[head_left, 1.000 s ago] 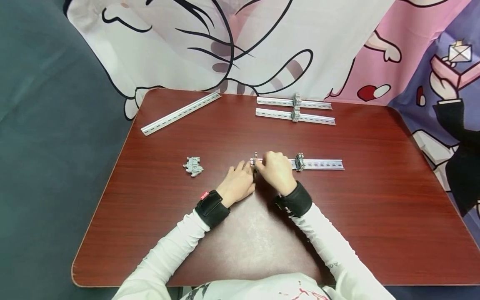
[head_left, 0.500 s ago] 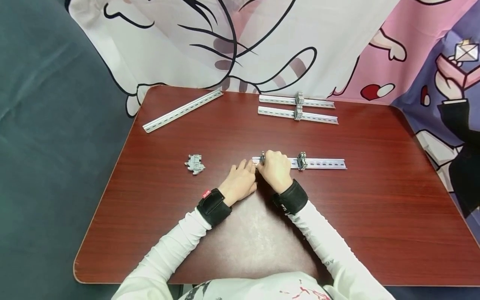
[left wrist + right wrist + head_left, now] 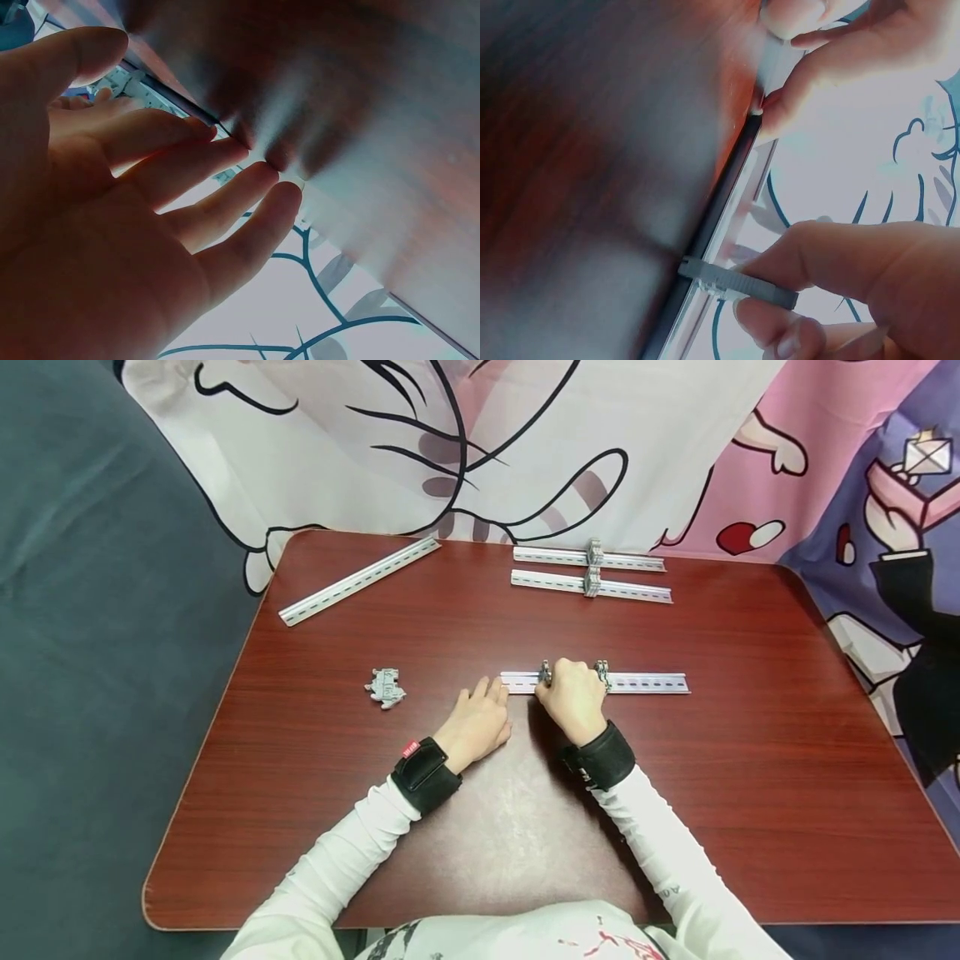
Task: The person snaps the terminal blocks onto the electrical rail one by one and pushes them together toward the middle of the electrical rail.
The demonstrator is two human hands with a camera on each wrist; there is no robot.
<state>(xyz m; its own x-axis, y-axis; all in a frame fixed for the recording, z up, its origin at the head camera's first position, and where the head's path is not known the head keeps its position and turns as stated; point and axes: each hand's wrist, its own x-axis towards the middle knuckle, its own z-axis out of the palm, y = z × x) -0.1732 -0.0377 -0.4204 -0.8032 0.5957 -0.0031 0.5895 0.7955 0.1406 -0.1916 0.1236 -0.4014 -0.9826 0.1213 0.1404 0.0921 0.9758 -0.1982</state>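
Note:
A silver slotted DIN rail [image 3: 648, 683] lies crosswise in front of me. My right hand [image 3: 576, 700] pinches a thin grey terminal block [image 3: 739, 283] between thumb and fingers; the block stands upright across the rail. Just right of that hand, another terminal block [image 3: 602, 671] sits on the same rail, partly hidden by the knuckles. At the rail's left end, my left hand [image 3: 474, 724] touches the metal with extended fingertips [image 3: 262, 174]. A loose grey terminal block [image 3: 386, 687] lies flat on the table, left of the left hand.
Towards the back right of the brown table [image 3: 750, 760] lie two rails, the farther rail [image 3: 633, 562] and the nearer rail [image 3: 633, 593], each carrying terminal blocks. A bare rail [image 3: 360, 582] lies slanted at the back left. A printed curtain [image 3: 300, 460] hangs behind the table.
My right hand has slid the pinched terminal block rightward along the rail, away from the left end and closer to the other block. The left hand stays at the rail's end.

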